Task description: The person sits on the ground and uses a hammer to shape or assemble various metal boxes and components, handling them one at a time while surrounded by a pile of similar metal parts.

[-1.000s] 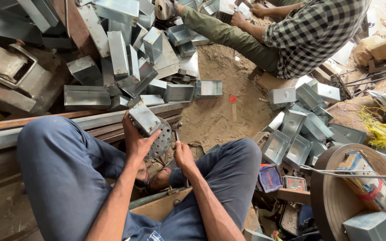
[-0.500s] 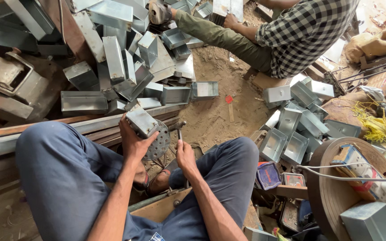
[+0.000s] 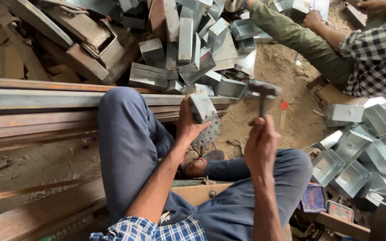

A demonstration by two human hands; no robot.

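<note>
Person sits w/ knees apart in blue trousers, seen from above. Left hand [image 3: 188, 122] is wrapped round a small grey sheet-metal box [image 3: 202, 106], fingers curled behind it, thumb side toward camera; box is tilted, its lower end resting on a round perforated metal disc [image 3: 209, 131] just at 5 o'clock of the hand. Right hand [image 3: 261, 145] is closed in a fist round the handle of a steel-headed hammer [image 3: 263, 91], handle upright, head raised at 12 o'clock of the fist and to 3 o'clock of the box, apart from it, slightly blurred. Box sits near frame centre, between the two knees, over the sandy ground [image 3: 287, 67]. At 12 o'clock of the box, a heap of similar open grey galvanised boxes [image 3: 188, 49], tumbled at all angles. At 9 o'clock, long rusty steel rails [image 3: 36, 105] run across, under the left knee. At 4 o'clock of the right hand, another cluster of grey metal boxes [image 3: 358, 147], mouths up or sideways. At 1–2 o'clock of the frame, a second person in a black-and-white checked shirt [image 3: 376, 58] and olive trousers sits on the ground, own hand [image 3: 314, 18] near more boxes; well apart from the hammer. A small red-tipped stick [image 3: 283, 114] lies on the sand at 3 o'clock of the hammer handle. Sandalled foot [image 3: 199, 165] shows below the disc.
</note>
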